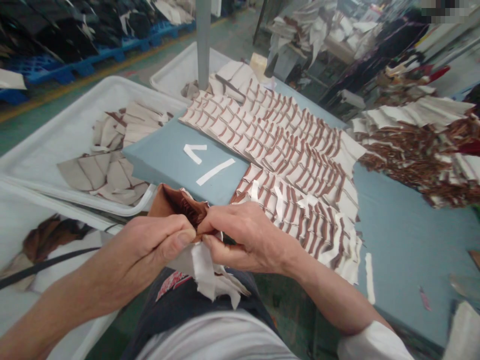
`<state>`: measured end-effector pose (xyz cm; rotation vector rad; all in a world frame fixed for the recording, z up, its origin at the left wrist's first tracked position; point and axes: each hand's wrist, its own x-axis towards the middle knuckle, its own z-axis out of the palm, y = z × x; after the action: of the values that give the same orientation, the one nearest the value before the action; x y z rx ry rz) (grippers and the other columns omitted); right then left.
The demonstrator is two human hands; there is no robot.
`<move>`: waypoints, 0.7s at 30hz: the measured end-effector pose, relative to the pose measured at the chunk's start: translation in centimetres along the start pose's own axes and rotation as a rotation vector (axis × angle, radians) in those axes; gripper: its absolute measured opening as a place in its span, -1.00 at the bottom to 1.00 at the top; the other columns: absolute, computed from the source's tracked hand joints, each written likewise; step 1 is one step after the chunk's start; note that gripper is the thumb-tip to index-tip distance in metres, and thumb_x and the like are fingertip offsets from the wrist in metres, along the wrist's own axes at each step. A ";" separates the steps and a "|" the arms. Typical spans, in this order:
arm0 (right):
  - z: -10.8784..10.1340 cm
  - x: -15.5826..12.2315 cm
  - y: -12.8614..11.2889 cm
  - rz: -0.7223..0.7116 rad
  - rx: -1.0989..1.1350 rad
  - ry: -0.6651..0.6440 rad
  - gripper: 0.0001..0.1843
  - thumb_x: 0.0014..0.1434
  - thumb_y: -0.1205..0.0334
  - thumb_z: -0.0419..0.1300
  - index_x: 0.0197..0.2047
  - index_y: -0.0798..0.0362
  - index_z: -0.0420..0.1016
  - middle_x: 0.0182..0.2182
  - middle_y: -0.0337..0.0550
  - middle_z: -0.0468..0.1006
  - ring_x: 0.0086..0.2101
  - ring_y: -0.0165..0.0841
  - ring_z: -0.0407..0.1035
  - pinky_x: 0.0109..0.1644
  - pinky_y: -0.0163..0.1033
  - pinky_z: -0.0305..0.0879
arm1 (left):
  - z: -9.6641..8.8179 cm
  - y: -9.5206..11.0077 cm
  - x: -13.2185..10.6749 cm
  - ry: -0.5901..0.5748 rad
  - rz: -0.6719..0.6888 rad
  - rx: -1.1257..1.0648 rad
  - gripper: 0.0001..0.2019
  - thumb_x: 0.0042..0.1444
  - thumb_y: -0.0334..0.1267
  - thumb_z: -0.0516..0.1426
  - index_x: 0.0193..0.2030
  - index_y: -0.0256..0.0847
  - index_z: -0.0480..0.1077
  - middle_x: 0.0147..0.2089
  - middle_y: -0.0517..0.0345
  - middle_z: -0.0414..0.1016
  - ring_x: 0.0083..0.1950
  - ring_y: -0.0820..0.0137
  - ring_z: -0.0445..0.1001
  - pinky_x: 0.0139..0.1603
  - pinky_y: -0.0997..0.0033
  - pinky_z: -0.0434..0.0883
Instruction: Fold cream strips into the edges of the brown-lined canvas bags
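The left hand (pixel 159 239) and right hand (pixel 245 236) pinch a brown-and-white layered piece (pixel 165 201) over the person's lap (pixel 150 317), beside a pale-blue tabletop (pixel 401 220). There, narrow white strips (pixel 215 172) lie near overlapping rows of white-and-brown pieces (pixel 275 132). A white plastic bin (pixel 48 127) of beige pieces (pixel 87 172) stands left; a grey upright post (pixel 203 45) partly hides another bin (pixel 174 65).

"What sort of place is this?"
"A factory workshop, it seems. Rows of brown-and-white pieces (pixel 292 145) cover much of a blue table (pixel 161 152)."
"Not someone's home?"
"Unlikely: big white bins (pixel 45 142) hold loose pale pieces (pixel 90 172), and dark bundles (pixel 52 27) sit on a blue pallet (pixel 88 67)."
"And the floor (pixel 232 37)?"
"Green, with a yellow line (pixel 20 108) along the pallet."
"Anything more?"
"A thick white-and-brown pile (pixel 416 145) at the right."
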<state>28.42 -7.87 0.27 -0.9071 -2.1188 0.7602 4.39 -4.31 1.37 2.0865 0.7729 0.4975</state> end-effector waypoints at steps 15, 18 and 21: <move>0.0 -1.5 1.8 0.113 0.167 -0.094 -0.74 0.57 0.18 0.14 -0.19 0.04 0.55 -0.34 -0.23 0.62 -0.33 -0.42 0.46 -0.20 -0.34 0.28 | 2.5 -2.5 -0.5 0.091 0.314 0.254 -0.72 0.50 -0.41 0.01 -0.29 -0.09 0.31 -0.44 0.35 0.38 -0.48 0.43 0.35 -0.37 0.34 0.21; -0.6 -1.1 1.9 0.228 0.313 -0.170 -0.60 0.59 0.01 0.11 -0.27 0.03 0.47 -0.42 -0.30 0.50 -0.42 -0.45 0.33 -0.29 -0.35 0.21 | 2.5 -2.2 -0.7 0.066 0.205 0.148 -0.70 0.50 -0.36 0.00 -0.32 -0.09 0.31 -0.47 0.36 0.38 -0.53 0.46 0.31 -0.41 0.37 0.21; -0.8 -0.7 1.8 0.303 0.425 -0.172 -0.56 0.56 -0.05 0.13 -0.32 0.03 0.41 -0.48 -0.36 0.35 -0.47 -0.46 0.21 -0.34 -0.36 0.14 | 2.2 -1.5 -0.5 0.053 0.114 0.101 -0.68 0.52 -0.29 0.01 -0.34 -0.09 0.32 -0.49 0.38 0.36 -0.53 0.46 0.30 -0.39 0.39 0.24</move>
<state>30.12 -7.15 -0.83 -0.9596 -1.8688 1.4256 4.80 -5.15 -1.16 2.2285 0.7252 0.5895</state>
